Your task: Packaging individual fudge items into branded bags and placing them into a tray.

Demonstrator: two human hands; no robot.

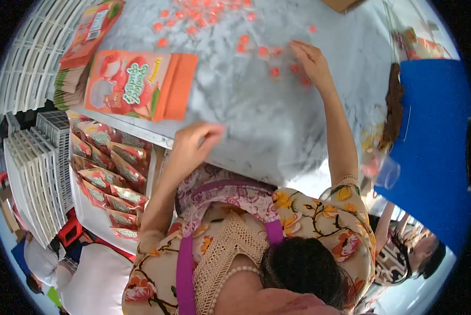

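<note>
My left hand (196, 143) hovers above the near edge of the table, just below an orange stand-up pouch (128, 86) that lies flat. Its fingers reach to the right, a little apart and blurred at the tips, with nothing visible in them. Farther out on the right, my right hand (311, 62) is low over the tabletop, fingers stretched out beside several small orange-red wrapped pieces (275, 71). Some of these pieces are partly covered by the hand. A larger scatter of the same wrapped pieces (199, 18) lies at the far side of the table.
A stack of flat pouches (78, 63) sits at the table's left edge. Below, a white crate (96, 210) holds rows of filled pouches (122, 163). White slatted crates (36, 178) are piled at left. On the right are a blue panel (435, 136) and a clear plastic cup (388, 173).
</note>
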